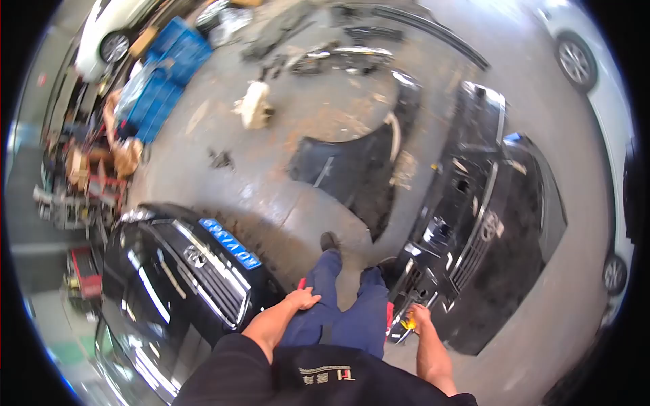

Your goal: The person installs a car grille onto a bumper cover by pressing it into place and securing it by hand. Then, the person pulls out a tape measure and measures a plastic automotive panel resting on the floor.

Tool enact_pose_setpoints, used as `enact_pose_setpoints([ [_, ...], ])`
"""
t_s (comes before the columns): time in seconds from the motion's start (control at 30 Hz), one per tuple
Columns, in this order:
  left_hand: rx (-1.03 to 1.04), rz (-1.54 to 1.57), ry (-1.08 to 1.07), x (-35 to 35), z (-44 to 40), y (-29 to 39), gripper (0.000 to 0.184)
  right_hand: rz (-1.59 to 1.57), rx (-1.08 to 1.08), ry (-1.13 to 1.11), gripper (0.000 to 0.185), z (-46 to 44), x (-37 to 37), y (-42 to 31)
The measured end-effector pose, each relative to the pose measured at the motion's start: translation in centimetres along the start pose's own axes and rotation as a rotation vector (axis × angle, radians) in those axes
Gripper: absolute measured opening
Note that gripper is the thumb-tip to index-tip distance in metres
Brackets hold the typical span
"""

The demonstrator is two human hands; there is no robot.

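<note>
Right hand (419,317): fingers curled closely about a small bright-yellow object (408,322), which lies at the fingertips. Ahead of this hand extends a long, glossy black car-body part (472,172), its near end just beside the yellow object. Left hand (302,298): partly open over the navy-blue cloth trousers (325,274); a small red object (301,283) shows at its edge, whether gripped cannot be told. Left of this hand, a shiny black car (172,287) with a blue rectangular number plate (230,243).

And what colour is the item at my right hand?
The item at your right hand shows yellow in the head view.
</note>
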State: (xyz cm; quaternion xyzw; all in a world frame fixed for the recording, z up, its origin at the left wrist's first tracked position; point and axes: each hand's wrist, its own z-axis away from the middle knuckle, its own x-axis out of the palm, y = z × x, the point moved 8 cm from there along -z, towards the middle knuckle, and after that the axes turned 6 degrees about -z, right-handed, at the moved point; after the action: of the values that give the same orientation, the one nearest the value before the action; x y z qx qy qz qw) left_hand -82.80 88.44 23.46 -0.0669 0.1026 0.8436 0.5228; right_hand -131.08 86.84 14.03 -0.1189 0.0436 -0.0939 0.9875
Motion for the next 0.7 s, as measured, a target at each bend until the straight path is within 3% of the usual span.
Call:
enact_pose_setpoints([
  [0.1, -0.124, 0.159, 0.131, -2.1, 5.2, -1.4, 0.075, 0.139, 0.005, 0.031, 0.008, 5.2, 1.0, -5.2],
  [0.2, -0.056, 0.319, 0.245, -3.1, 6.2, -4.0, 0.075, 0.189, -0.052, 0.031, 0.012, 8.3, 3.5, -9.3],
  [0.3, 0.072, 0.537, 0.280, -4.6, 7.5, -6.9, 0.074, 0.403, -0.121, 0.092, 0.011, 12.7, 9.9, -14.4],
  [0.43, 0.148, 0.853, 0.391, -4.9, 9.8, -11.9, 0.064, 0.419, -0.258, -0.106, 0.024, 15.2, 21.2, -19.8],
  [0.5, 0.121, 0.954, 0.453, -3.9, 11.4, -13.7, 0.058, 0.536, -0.288, -0.151, 0.031, 15.6, 26.6, -21.9],
  [0.6, 0.024, 1.143, 0.341, -0.6, 13.2, -15.8, 0.058, 0.641, -0.390, -0.255, 0.029, 17.2, 34.8, -24.4],
  [0.7, -0.204, 1.258, 0.394, 5.7, 12.3, -16.6, 0.061, 0.797, -0.344, -0.308, 0.031, 19.7, 40.1, -26.2],
])
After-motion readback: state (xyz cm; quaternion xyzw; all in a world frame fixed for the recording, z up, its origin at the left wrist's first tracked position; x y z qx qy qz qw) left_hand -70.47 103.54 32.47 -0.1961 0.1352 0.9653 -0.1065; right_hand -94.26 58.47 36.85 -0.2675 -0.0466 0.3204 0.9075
